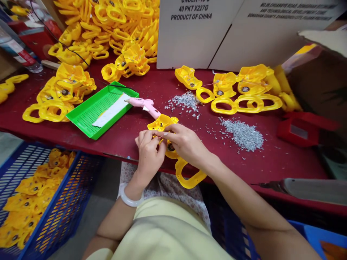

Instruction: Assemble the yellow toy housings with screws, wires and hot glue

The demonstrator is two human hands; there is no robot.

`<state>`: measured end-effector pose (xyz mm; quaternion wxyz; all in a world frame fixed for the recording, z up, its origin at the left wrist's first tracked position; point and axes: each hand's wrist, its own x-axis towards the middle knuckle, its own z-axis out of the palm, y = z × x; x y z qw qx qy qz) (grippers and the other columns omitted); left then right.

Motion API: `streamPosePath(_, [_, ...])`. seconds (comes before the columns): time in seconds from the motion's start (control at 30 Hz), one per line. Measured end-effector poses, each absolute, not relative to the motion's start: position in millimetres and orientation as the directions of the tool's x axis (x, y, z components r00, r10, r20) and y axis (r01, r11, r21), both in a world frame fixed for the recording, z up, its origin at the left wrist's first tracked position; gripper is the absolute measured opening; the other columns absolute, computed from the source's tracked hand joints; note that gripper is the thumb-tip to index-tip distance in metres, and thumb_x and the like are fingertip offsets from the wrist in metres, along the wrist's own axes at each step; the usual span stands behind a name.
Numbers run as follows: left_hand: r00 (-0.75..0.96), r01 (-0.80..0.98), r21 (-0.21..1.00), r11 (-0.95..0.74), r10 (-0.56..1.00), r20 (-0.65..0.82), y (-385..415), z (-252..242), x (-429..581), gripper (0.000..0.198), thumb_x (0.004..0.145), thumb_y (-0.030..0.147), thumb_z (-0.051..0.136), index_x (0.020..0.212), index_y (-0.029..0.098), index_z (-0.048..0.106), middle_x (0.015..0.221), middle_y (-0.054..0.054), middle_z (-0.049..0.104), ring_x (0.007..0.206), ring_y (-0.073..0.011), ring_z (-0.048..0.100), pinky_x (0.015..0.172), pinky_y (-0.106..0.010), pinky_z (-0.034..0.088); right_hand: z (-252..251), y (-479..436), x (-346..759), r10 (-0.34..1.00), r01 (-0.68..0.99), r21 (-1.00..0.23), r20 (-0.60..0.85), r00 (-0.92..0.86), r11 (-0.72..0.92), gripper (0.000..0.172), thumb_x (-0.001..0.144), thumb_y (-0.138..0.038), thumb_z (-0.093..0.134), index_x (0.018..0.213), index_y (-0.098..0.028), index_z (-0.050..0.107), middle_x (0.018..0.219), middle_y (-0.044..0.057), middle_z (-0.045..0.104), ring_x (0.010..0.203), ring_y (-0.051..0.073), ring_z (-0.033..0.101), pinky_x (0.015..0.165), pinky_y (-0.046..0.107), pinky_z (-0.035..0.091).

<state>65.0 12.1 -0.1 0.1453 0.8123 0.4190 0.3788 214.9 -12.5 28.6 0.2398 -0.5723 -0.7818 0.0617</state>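
Note:
A yellow plastic shell (173,151) with a looped handle lies at the near edge of the red table (135,126), its handle hanging over the edge. My left hand (148,151) pinches it from the left, fingers curled. My right hand (187,142) grips the same yellow shell from the right, fingers closed over its middle. A pink glue gun (143,104) lies just beyond the hands, its nozzle pointing left over a green tray (89,115).
Two heaps of small silver screws (241,133) lie to the right. Yellow shells (238,90) are piled at the left, back and right. A blue crate (62,202) of shells stands at lower left. White cartons (195,32) stand behind. A powered screwdriver (303,187) hangs at right.

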Motion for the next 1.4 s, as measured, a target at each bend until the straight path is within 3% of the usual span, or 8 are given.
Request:
streamPosePath(0.17, [0.275,0.61,0.582,-0.538,0.833,0.481,13.2,-7.6,69.6,0.003,0.081,0.02,0.066,0.08,0.018,0.064,0.094,-0.007,0.065,0.099,-0.024,0.054,0.082,-0.037,0.04,35.8,-7.5,216.7,0.871,0.825,-0.342,0.374,-0.319,0.449,0.037,0.093,-0.014,0.039,0.11,-0.027,0.07,0.104,0.007,0.065,0.093,0.017,0.059,0.076,0.029,0.05])
streamPosePath(0.37, [0.2,0.497,0.711,-0.497,0.863,0.463,17.0,-12.3,69.7,0.012,0.09,0.019,0.056,0.08,0.019,0.063,0.086,-0.004,0.065,0.09,-0.0194,0.056,0.077,-0.032,0.042,66.7,-11.3,198.2,0.83,0.891,-0.078,0.406,-0.381,0.447,0.031,0.096,-0.024,0.041,0.09,-0.022,0.071,0.107,0.01,0.065,0.091,0.021,0.053,0.073,0.034,0.044])
streamPosePath(0.5, [0.182,0.441,0.763,-0.472,0.88,0.439,18.2,-12.9,70.1,0.011,0.089,0.02,0.06,0.083,0.02,0.069,0.09,-0.003,0.067,0.094,-0.0189,0.057,0.082,-0.033,0.043,69.0,-15.9,205.7,0.878,0.983,-0.007,0.451,-0.162,0.186,0.034,0.097,-0.022,0.036,0.1,-0.018,0.07,0.11,0.012,0.066,0.091,0.023,0.055,0.069,0.036,0.04])
streamPosePath(0.6, [0.155,0.423,0.783,-0.457,0.888,0.434,18.4,-15.0,71.1,0.01,0.087,0.019,0.063,0.086,0.02,0.072,0.092,-0.003,0.067,0.096,-0.019,0.057,0.086,-0.035,0.044,60.6,-17.2,218.4,0.92,0.998,-0.056,0.387,0.06,-0.042,0.033,0.096,-0.024,0.039,0.095,-0.017,0.071,0.09,0.011,0.067,0.074,0.02,0.053,0.057,0.033,0.031])
streamPosePath(0.77, [0.163,0.46,0.764,-0.453,0.888,0.429,16.4,-14.7,72.4,0.012,0.089,0.022,0.061,0.088,0.022,0.073,0.092,-0.003,0.066,0.095,-0.0186,0.056,0.087,-0.035,0.044,49.2,-18.0,216.9,0.942,0.988,-0.152,0.329,0.065,-0.015,0.034,0.095,-0.035,0.045,0.083,-0.018,0.072,0.082,0.007,0.064,0.064,0.013,0.05,0.052,0.03,0.024])
streamPosePath(0.97, [0.236,0.515,0.679,-0.523,0.848,0.474,16.2,-13.2,72.3,0.015,0.089,0.017,0.057,0.09,0.02,0.072,0.096,-0.005,0.065,0.099,-0.0204,0.054,0.086,-0.035,0.045,40.4,-13.7,206.7,0.962,0.969,-0.247,0.266,0.06,0.008,0.031,0.092,-0.043,0.052,0.088,-0.019,0.071,0.089,0.007,0.066,0.064,0.013,0.055,0.05,0.028,0.025])
streamPosePath(1.23, [0.298,0.52,0.454,-0.724,0.651,0.698,-13.1,-6.1,62.6,0.009,0.088,0.018,0.057,0.089,0.017,0.066,0.083,-0.006,0.066,0.085,-0.0194,0.06,0.08,-0.034,0.048,31.7,-3.9,211.7,0.943,0.842,-0.538,0.3,0.147,0.04,0.01,0.086,-0.019,0.056,0.09,-0.017,0.066,0.083,0.005,0.071,0.069,0.016,0.063,0.065,0.028,0.044])
streamPosePath(1.4, [0.333,0.56,0.394,-0.729,0.634,0.698,-10.8,-2.7,75.3,0.053,0.086,0.033,0.063,0.132,0.012,0.049,0.136,-0.02,0.055,0.129,-0.0321,0.047,0.106,-0.049,0.037,37.0,-1.4,213.9,0.945,0.766,-0.629,0.314,0.094,0.133,0.015,0.084,-0.017,0.055,0.087,-0.019,0.07,0.082,0.003,0.073,0.073,0.016,0.067,0.07,0.027,0.048])
